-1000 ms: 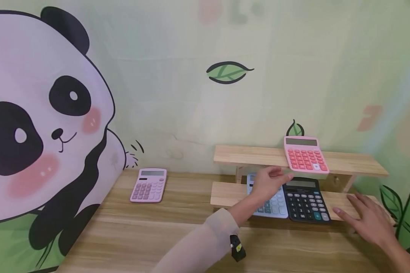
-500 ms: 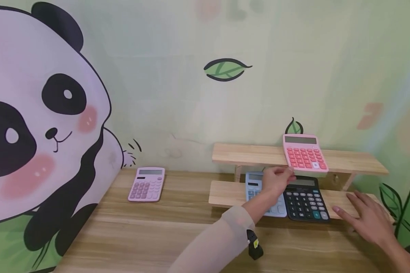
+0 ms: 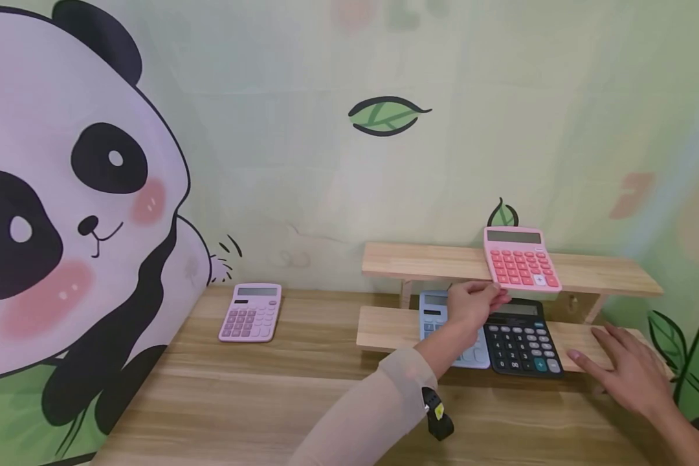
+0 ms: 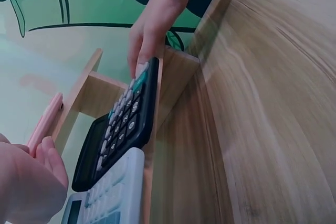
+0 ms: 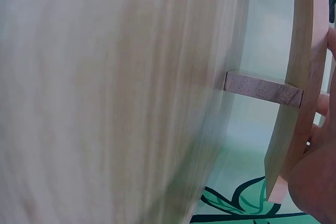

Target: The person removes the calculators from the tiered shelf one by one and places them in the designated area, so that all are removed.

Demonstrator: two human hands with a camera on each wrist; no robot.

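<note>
My left hand [image 3: 472, 304] reaches over the lower shelf, its thumb and fingers pinching the lower edge of a pink calculator [image 3: 524, 262]. That calculator leans on the upper shelf [image 3: 422, 261], its front end overhanging the board. In the left wrist view, the same fingers [image 4: 50, 158] meet the end of the pink calculator [image 4: 44, 124]. Below, a light blue calculator [image 3: 433, 323], partly covered by my left hand, lies beside a black calculator [image 3: 523, 343] on the lower shelf [image 3: 387, 329]. My right hand [image 3: 635, 372] rests with spread fingers on that shelf's right end.
A lilac calculator [image 3: 250, 312] lies on the wooden table [image 3: 210, 401], left of the two-tier stand. A wooden support [image 5: 262, 87] shows under the shelf in the right wrist view. Behind stands a printed wall [image 3: 279, 149] with a panda and leaves.
My left hand has moved slightly right and up from over the blue calculator to the pink calculator's lower edge and taken hold there. My right hand has stayed put.
</note>
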